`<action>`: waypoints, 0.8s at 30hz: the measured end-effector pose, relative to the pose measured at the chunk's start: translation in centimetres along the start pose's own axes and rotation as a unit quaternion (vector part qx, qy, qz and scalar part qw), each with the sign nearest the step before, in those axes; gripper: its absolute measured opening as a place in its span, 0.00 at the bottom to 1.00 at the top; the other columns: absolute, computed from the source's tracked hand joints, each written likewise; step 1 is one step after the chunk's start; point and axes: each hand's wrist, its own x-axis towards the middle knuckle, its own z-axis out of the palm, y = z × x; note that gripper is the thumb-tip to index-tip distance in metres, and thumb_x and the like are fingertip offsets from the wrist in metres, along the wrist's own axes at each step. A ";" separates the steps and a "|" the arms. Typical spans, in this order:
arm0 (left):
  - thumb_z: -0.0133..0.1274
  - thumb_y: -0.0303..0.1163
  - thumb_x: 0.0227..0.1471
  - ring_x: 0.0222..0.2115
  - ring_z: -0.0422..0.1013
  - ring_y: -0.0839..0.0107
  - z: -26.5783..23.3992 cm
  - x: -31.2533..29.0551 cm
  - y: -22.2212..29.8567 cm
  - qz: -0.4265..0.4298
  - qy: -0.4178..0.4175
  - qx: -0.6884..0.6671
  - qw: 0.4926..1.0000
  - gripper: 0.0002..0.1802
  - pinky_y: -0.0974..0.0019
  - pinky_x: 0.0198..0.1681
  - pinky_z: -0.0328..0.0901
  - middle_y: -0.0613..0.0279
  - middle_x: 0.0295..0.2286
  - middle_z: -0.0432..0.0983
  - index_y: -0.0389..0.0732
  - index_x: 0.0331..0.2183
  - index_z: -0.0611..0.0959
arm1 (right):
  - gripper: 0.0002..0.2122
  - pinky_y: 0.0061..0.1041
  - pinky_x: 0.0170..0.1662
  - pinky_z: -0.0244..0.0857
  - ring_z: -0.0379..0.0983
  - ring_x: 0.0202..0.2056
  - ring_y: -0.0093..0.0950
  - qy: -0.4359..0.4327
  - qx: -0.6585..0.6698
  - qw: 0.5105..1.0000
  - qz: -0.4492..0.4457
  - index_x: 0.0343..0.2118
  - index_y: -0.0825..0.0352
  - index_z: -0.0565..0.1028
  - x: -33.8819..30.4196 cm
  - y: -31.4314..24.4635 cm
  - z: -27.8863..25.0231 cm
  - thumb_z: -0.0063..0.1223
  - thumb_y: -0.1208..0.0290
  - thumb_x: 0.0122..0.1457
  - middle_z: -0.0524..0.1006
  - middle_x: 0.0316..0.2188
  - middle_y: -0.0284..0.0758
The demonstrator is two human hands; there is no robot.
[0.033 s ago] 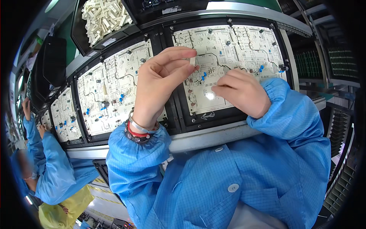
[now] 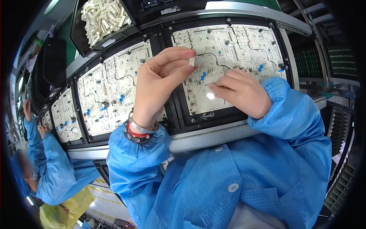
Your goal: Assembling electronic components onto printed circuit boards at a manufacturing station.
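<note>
My left hand [image 2: 160,76] pinches a small white block-shaped component [image 2: 191,60] upright between thumb and index finger, above the left part of a white circuit board [image 2: 200,105]. A silver bangle and a red band circle that wrist. Over the lower middle of the same board hovers my right hand [image 2: 242,92], its fingers curled and thumb pressed in. Whatever those fingertips hold, if anything, is too small to make out. Blue parts [image 2: 203,76] stand on the board between the two hands.
A black bin [image 2: 77,28] heaped with white block components [image 2: 105,19] stands at the back left. More populated boards [image 2: 110,76] sit in black frames to the left. A co-worker in a blue sleeve [image 2: 57,168] works at far left. Racks [image 2: 343,61] line the right.
My right hand has shifted very slightly left, its fingertips drawing a little nearer my left hand. The left hand keeps its pinch on the white component, almost still.
</note>
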 end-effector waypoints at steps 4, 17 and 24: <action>0.53 0.18 0.47 0.33 0.74 0.78 0.8 -0.4 0.6 0.006 0.023 0.057 0.998 0.12 0.77 0.40 0.68 0.63 0.35 0.77 0.31 0.38 0.78 | 0.21 0.29 0.34 0.66 0.69 0.28 0.30 0.011 -0.032 0.999 -0.001 0.49 0.63 0.73 2.5 -0.3 -5.3 0.57 0.73 0.48 0.71 0.25 0.35; 0.65 0.31 0.36 0.13 0.68 0.62 7.3 6.7 -3.3 0.166 -0.043 0.492 0.854 0.12 0.65 0.20 0.64 0.55 0.13 0.71 0.34 0.22 0.80 | 0.07 0.32 0.39 0.69 0.75 0.36 0.41 0.148 -0.026 0.987 -0.058 0.31 0.67 0.77 14.9 9.2 -8.5 0.51 0.74 0.50 0.77 0.27 0.46; 0.67 0.33 0.34 0.14 0.69 0.61 7.5 6.3 -4.1 0.168 -0.021 0.529 0.832 0.16 0.65 0.20 0.64 0.56 0.13 0.71 0.34 0.25 0.79 | 0.06 0.31 0.38 0.70 0.76 0.35 0.38 0.138 -0.104 0.985 0.000 0.30 0.68 0.76 16.5 12.9 -6.1 0.52 0.74 0.50 0.77 0.27 0.43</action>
